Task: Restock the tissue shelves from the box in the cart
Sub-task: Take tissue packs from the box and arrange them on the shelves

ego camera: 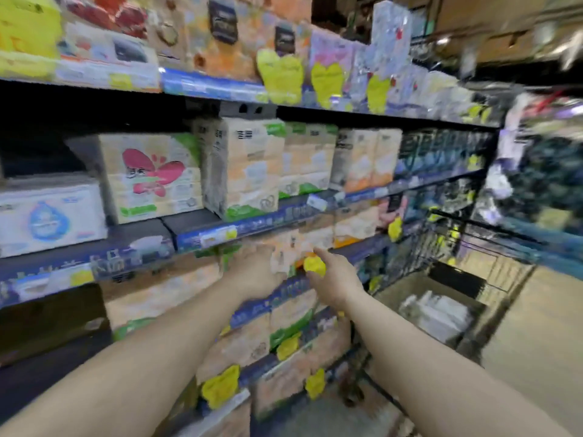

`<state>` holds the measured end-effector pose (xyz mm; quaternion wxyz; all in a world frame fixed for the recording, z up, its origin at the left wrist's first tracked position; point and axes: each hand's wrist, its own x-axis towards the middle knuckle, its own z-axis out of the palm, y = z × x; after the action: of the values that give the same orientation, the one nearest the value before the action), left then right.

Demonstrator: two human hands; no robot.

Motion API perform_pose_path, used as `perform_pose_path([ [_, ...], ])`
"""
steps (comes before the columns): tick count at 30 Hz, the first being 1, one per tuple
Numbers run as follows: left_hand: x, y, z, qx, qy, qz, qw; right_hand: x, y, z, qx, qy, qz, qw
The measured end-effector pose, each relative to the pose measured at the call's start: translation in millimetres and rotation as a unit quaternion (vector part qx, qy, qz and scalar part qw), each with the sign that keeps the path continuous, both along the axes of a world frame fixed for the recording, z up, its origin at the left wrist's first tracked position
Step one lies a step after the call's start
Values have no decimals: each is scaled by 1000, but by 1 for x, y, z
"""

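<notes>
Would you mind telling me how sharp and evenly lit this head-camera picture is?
Head view: motion blur smears the right side, worst around the cart; package print is unreadable; the left hand and right hand are soft-edged; wide-angle distortion bends the shelf edge; gaps under the shelves fall into deep shadow.

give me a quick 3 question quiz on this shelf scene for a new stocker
1. True or false: both hands reach into the cart.
2. Which pack shows a pink butterfly? A) the one on the middle shelf, left of the green-topped packs B) one inside the cart
3. Fill in: the tag by the right hand is ____ in colour.

Key:
1. False; left hand and right hand are at the shelf.
2. A, butterfly pack.
3. Yellow, tag.
</notes>
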<state>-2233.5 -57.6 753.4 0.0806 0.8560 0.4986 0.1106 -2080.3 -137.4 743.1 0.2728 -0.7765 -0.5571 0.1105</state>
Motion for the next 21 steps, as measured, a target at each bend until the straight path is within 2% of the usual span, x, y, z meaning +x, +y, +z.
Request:
perform_pose_path([
  [4, 123, -25, -16, 2, 22, -137, 990, 101, -51, -21, 0, -3, -114, 993],
  [9, 244, -28, -48, -41, 33, -222, 974, 198, -79, -51, -26, 47, -204, 977],
  [16, 390, 36, -84, -120, 38, -300, 946, 330, -56, -84, -34, 104, -327, 939],
  [21, 467, 80, -111, -156, 53, -341, 925, 403, -15, -108, -43, 160, -365, 916],
])
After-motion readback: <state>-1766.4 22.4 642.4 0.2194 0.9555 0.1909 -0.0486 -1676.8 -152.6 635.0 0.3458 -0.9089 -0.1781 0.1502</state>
